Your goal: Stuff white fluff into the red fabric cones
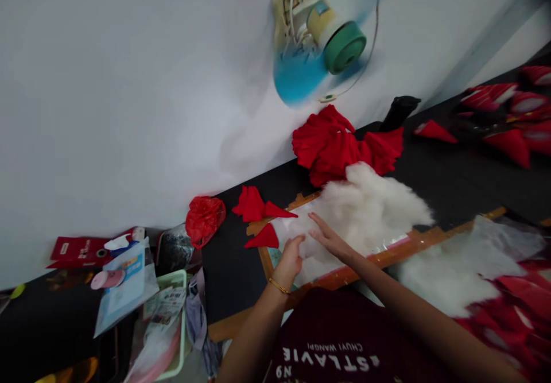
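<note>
My left hand [293, 258], with a gold bracelet at its wrist, is over the near left part of a white sheet-covered area. Its fingers look curled against a wad of white fibre stuffing [307, 249], though blur hides the exact grip. Just to the right, my right hand [330, 238] has its fingers stretched out and apart over the same white patch. A large fluffy heap of stuffing [370, 205] lies beyond it. Left of my hands rests a red cone-shaped fabric piece [263, 237], with more red fabric pieces [252, 204] behind.
Red cloth [327, 142] is piled against the wall below a fan [322, 33]. Red-and-white pieces [512, 113] lie at the far right. A bag of stuffing [447, 279] is at near right. A red plastic bag [205, 220] and green basket [183, 314] stand left.
</note>
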A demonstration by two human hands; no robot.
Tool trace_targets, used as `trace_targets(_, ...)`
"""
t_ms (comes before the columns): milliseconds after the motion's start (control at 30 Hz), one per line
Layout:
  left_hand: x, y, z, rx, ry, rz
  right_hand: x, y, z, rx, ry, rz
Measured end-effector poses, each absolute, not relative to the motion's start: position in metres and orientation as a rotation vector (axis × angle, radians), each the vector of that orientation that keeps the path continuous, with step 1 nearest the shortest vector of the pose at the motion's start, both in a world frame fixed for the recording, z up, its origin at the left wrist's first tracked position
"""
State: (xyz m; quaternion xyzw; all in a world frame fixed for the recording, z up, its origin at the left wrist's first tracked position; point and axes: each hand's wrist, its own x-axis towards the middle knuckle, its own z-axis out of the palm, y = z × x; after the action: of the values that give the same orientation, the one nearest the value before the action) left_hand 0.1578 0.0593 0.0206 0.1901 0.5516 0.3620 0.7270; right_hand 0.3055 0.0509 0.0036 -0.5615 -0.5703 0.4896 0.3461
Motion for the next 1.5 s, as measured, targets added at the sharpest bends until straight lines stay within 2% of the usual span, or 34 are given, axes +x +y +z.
trace_targets(133, 0.155, 0.057, 0.018, 0.385, 1.154, 0.729, 0.3, 0.048, 0.002, -1.38, -1.853, 1.149)
trace_targets(233, 0.151, 0.056, 0.023, 0.365, 1.068, 0.657, 0.294, 0.048, -0.003, -1.354, -1.93, 1.052)
trace_targets(400, 0.138, 0.047, 0.029, 0.355, 1.031, 0.68, 0.298, 0.051, -0.013, -1.422, -1.808, 1.051)
trace_targets(633, 0.136, 0.03, 0.015, 0.366, 1.167, 0.897, 0.293, 0.041, -0.028, -1.503, -1.689, 1.138)
trace_targets(800, 0.151, 0.03, 0.001, 0.473, 1.176, 0.923, 0.286, 0.038, -0.042, -1.534, -1.609, 1.032)
trace_targets(900, 0.156, 0.028, -0.009, 0.563, 1.225, 0.919, 0.293, 0.04, -0.046, -1.56, -1.661, 1.161)
trace_targets(1100, 0.128, 0.045, -0.03, 0.914, 1.764, 0.871, 0.305, 0.034, -0.042, -1.847, -1.313, 1.238)
trace_targets(1267, 0.086, 0.066, -0.048, 1.186, 1.986, 0.733, 0.311, 0.021, -0.028, -1.797, -1.038, 1.543)
trace_targets(1500, 0.047, 0.061, -0.062, 1.25, 2.088, 0.653, 0.314, 0.021, -0.02, -1.777, -1.025, 1.594)
